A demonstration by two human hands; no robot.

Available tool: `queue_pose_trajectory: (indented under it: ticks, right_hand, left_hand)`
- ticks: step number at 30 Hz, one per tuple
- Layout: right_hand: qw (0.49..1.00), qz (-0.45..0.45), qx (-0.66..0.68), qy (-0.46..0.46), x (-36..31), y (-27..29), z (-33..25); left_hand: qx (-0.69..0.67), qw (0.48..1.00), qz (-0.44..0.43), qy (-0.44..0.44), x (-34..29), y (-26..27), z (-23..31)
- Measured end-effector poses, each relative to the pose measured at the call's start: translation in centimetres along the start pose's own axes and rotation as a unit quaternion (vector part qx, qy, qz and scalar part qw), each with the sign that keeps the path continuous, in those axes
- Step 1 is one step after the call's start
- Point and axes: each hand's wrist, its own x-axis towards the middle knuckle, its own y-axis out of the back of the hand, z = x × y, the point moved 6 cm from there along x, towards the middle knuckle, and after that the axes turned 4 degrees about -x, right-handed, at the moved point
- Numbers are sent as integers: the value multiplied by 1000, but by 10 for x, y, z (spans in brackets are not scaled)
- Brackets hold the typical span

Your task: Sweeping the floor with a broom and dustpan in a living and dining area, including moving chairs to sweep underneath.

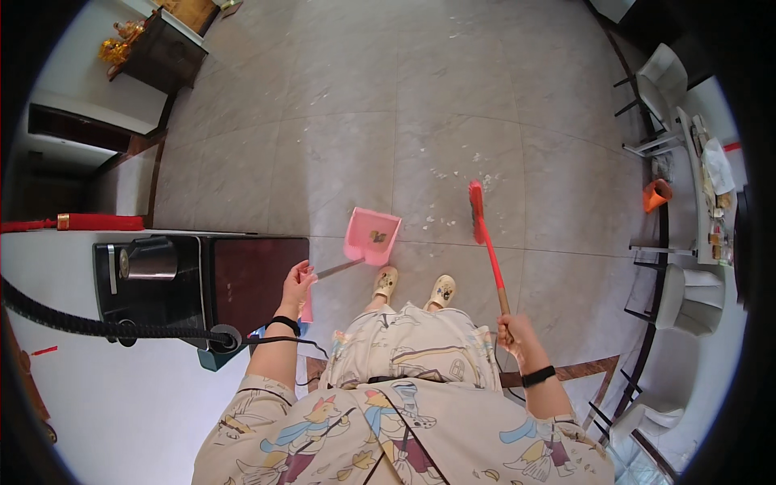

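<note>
Nearest us, our right grip (517, 335) is closed round the brown end of the red broom (489, 252), and our left grip (297, 284) is closed round the handle of the pink dustpan (356, 234). The broom's long axis runs away from our right grip and leans slightly left; the pan's handle slants forward and right from our left grip. Just past our pale shoes (386, 283), the pan lies on the floor (331, 162) with its wide edge facing away from us and a dark patch inside, debris or print, we cannot tell which. The broom head is to its right, bristles on the side toward it, with bare tile and a few pale scraps (440, 173) between. More scraps lie around the head and beyond it, nearer the broom than the pan.
</note>
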Motion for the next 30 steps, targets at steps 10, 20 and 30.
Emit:
queue_pose_trajectory:
  ticks: [10, 20, 30]
  right_hand:
    - [979, -2, -176, 97, 74, -2, 8]
    - [988, -105, 115, -24, 51, -103, -70]
    - [803, -407, 428, -80, -18, -75, -105]
  left_hand:
    - [76, 997, -10, -30, 13, 6, -9]
    - [22, 999, 29, -23, 15, 12, -18]
    - [80, 995, 35, -56, 19, 13, -24]
